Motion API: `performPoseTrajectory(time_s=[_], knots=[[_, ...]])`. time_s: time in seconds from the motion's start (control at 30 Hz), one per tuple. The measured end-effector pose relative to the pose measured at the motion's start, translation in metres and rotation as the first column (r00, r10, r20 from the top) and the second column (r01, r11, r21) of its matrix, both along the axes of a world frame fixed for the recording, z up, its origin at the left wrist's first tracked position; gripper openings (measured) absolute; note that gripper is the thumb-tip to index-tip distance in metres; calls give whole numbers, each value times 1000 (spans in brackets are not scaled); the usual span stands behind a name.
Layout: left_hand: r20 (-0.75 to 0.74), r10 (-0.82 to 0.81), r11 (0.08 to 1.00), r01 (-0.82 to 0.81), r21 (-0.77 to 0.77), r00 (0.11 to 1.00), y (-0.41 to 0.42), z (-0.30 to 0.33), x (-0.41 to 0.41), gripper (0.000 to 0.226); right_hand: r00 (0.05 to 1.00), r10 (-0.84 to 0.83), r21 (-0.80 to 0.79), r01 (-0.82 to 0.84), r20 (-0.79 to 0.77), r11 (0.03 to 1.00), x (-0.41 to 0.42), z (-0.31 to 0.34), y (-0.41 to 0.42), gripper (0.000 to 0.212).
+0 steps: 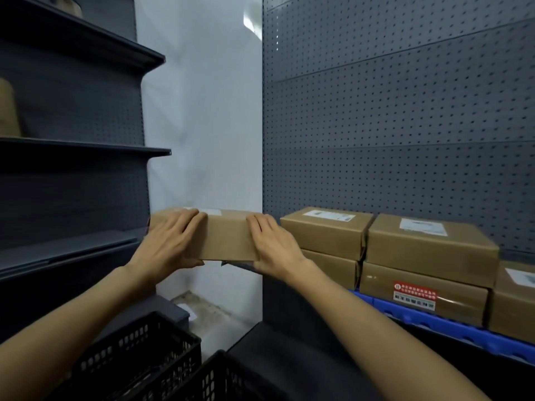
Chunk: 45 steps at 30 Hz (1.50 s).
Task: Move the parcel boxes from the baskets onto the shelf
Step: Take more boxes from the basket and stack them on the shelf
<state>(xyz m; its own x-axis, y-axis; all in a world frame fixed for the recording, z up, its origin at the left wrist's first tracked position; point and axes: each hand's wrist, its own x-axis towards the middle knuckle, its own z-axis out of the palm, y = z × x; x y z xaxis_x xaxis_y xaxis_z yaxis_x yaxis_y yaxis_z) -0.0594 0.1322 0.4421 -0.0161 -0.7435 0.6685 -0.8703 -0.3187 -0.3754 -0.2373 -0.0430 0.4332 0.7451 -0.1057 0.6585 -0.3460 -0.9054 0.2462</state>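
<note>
A grey pegboard [405, 111] fills the right half of the frame. A dark shelf unit [72, 151] takes the left side, with a white wall [202, 111] between them. At lower right, stacked boxes [428, 256] sit two high on a blue shelf [434, 328] against the pegboard. Two black baskets [139, 360] sit at the bottom left. Mid-frame, a box [225, 235] is held in the air, just left of the stack. The left hand [168, 244] grips its left end, fingers over the top edge and thumb beneath. The right hand [275, 247] grips its right end, fingers together, lying up the near face.
</note>
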Motion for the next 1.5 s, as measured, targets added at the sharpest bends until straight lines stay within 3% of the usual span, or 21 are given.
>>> performPoseTrajectory(time_s=[0.1, 0.2, 0.6, 0.97, 1.5], knots=[[11, -2, 997, 3, -72, 1000, -11, 25, -11, 102, 998, -21, -60, 24, 60, 998, -9, 28, -9, 76], [33, -35, 992, 39, -117, 999, -31, 47, -24, 101, 989, -104, -97, 114, 105, 989, -24, 48, -23, 86], [111, -283, 947, 296, -126, 952, -159, 84, -107, 100, 907, -399, -164, 417, 131, 894, -156, 90, -96, 92], [166, -496, 846, 517, -127, 852, -267, 86, -235, 102, 770, -623, -161, 638, 135, 753, -302, 86, -147, 90], [93, -751, 654, 756, -42, 654, -360, 53, -431, 102, 520, -849, -81, 854, 89, 514, -499, 50, -163, 91]])
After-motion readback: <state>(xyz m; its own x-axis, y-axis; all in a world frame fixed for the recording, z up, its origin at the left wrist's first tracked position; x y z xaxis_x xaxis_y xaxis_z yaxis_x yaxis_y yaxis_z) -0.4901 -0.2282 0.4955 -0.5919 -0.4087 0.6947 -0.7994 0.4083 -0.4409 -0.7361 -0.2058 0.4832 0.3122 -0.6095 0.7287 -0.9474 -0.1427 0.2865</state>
